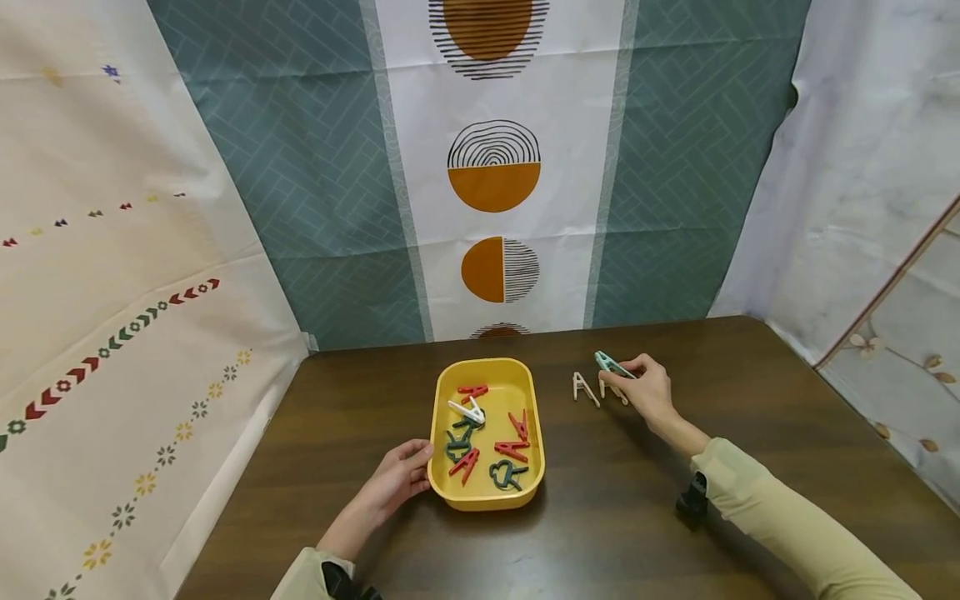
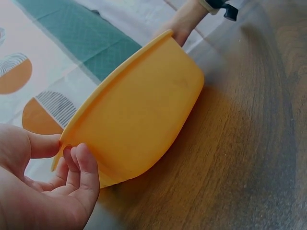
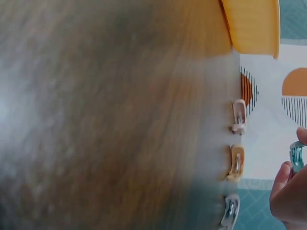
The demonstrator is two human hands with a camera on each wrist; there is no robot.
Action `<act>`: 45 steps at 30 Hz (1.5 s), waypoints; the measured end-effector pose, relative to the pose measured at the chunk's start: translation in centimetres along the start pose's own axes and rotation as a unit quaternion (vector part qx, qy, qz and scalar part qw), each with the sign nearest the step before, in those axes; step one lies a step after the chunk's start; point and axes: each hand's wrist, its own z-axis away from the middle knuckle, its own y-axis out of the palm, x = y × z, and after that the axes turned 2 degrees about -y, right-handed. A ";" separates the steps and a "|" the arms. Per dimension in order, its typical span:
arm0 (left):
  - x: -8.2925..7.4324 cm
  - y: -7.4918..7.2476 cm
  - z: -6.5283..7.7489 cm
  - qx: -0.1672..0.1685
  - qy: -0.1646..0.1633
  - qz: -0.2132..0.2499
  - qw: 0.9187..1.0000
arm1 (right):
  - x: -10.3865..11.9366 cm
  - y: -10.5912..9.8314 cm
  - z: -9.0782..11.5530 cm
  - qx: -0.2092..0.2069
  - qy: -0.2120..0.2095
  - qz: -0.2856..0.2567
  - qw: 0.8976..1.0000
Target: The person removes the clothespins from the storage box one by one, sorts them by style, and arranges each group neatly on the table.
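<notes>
The yellow plastic tray (image 1: 487, 500) stands on the table, holding several red clothespins (image 1: 512, 451), a white clothespin (image 1: 468, 410) and dark green shaped clips (image 1: 507, 475). At its left side my left hand (image 1: 397, 479) pinches the rim between thumb and fingers, as the left wrist view shows up close. To the right of the tray, my right hand (image 1: 647, 392) pinches a mint-green clothespin (image 1: 615, 365) above the table. Below it stand pale clothespins (image 1: 585, 389); in the right wrist view three stand in a row, including a beige clothespin (image 3: 236, 163).
The dark wooden table (image 1: 592, 517) ends at a patterned curtain (image 1: 495, 108) behind. A cream cloth (image 1: 150, 400) hangs along the left side and a white floral cloth (image 1: 885, 317) along the right.
</notes>
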 end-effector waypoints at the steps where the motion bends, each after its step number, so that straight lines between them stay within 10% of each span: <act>1: 0.0 0.0 0.0 0.000 -0.001 0.001 1.000 | -0.1 -0.1 0.0 -0.004 0.002 0.011 1.000; 45: 0.2 -0.2 -0.3 0.018 -0.012 0.021 1.000 | -3.1 -3.8 -0.8 -0.076 0.039 0.118 0.989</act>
